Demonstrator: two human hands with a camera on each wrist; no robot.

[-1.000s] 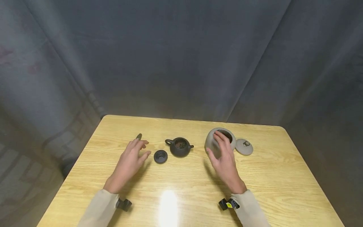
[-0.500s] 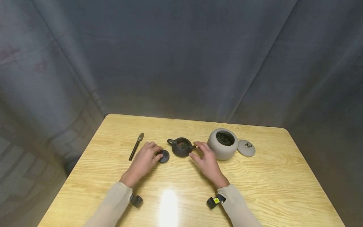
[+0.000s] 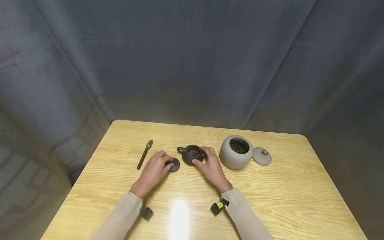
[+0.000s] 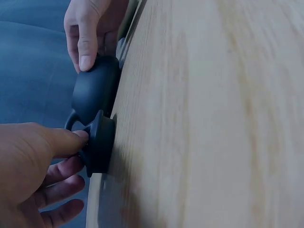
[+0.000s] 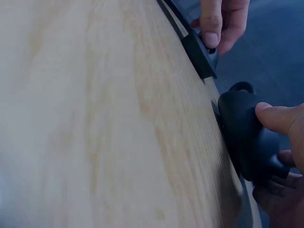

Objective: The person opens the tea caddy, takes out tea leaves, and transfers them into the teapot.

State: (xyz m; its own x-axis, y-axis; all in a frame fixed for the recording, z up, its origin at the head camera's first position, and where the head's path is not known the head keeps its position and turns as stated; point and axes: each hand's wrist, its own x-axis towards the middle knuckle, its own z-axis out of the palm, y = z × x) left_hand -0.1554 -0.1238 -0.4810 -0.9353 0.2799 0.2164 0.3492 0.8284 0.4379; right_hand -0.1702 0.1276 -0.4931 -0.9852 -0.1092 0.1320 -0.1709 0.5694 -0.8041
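The dark round teapot lid [image 3: 175,164] lies on the table just left of the dark teapot [image 3: 187,158]. My left hand [image 3: 153,169] pinches the lid's knob between thumb and fingertips; the left wrist view shows the thumb [image 4: 71,140] on that knob. The teapot stands upright without its lid, some leaves in its mouth, its loop handle pointing left. On its spout side my right hand [image 3: 211,168] holds the body, thumb in front and fingers behind, hiding the spout in the head view. The right wrist view shows the thumb pressed on the teapot's body [image 5: 244,133].
A grey round jar [image 3: 234,159] of dark tea leaves stands open to the right of the right hand. Its grey lid [image 3: 262,156] with a ring lies right beside it. Left of the left hand lies a dark-handled spoon [image 3: 145,155]. A grey curtain [image 3: 186,66] hangs behind the table.
My left hand has moved right from above the table to the teapot lid and pinches its knob. My right hand has come left from over the jar and now holds the teapot.
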